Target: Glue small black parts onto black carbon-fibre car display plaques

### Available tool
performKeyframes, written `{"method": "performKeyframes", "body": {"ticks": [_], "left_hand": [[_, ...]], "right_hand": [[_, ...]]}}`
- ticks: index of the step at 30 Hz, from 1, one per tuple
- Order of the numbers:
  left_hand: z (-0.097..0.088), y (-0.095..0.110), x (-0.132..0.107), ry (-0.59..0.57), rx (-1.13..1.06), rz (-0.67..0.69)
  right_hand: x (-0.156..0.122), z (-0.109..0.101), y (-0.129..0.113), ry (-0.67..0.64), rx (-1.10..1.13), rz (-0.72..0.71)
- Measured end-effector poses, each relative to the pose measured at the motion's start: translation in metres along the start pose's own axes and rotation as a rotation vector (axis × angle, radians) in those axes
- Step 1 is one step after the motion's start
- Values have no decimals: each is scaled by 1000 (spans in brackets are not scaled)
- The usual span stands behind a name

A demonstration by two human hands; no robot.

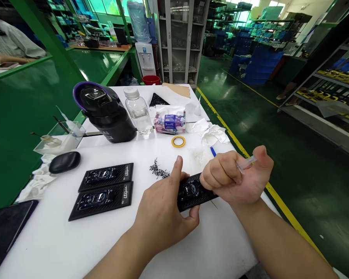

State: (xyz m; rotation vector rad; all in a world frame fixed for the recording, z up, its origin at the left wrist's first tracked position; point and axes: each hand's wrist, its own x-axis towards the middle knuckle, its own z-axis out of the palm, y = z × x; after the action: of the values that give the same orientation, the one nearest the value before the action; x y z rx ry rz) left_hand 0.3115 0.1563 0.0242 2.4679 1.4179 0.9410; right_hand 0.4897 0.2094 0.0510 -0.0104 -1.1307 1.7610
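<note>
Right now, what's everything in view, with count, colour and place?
Worktop: one, white, centre
Plaques: three, black, two on worktop, one held
Tube: one, clear, held
Bits: many, black, centre
Tape: one, yellow, behind bits
Stick: one, blue, worktop right
Pack: one, purple, behind tape
Tissues: several, white, both sides
Bottle: one, clear, beside pack
Flask: one, black, beside bottle
Tray: one, clear, left
Case: one, black, near tray
Pad: one, black, lower left
Cooler: one, white, back
Bucket: one, red, near cooler
Cabinet: one, grey, back
Rack: one, grey, right
Distant shelves: several, mixed, back
Co-worker: one, pale sleeve, upper left
Left hand: one, bare, on plaque
Right hand: one, bare, round tube
</note>
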Motion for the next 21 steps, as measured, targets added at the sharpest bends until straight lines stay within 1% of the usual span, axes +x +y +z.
{"method": "performKeyframes", "body": {"ticks": [6,13,21], "left_hand": [[0,1,1,6,0,1],[1,1,0,1,-4,2],[1,-1,1,0,5,-2]], "right_hand": [[0,0,-1,7,-10,14],[0,-1,-1,-13,8,-1],[1,-2,1,32,-7,10]]}}
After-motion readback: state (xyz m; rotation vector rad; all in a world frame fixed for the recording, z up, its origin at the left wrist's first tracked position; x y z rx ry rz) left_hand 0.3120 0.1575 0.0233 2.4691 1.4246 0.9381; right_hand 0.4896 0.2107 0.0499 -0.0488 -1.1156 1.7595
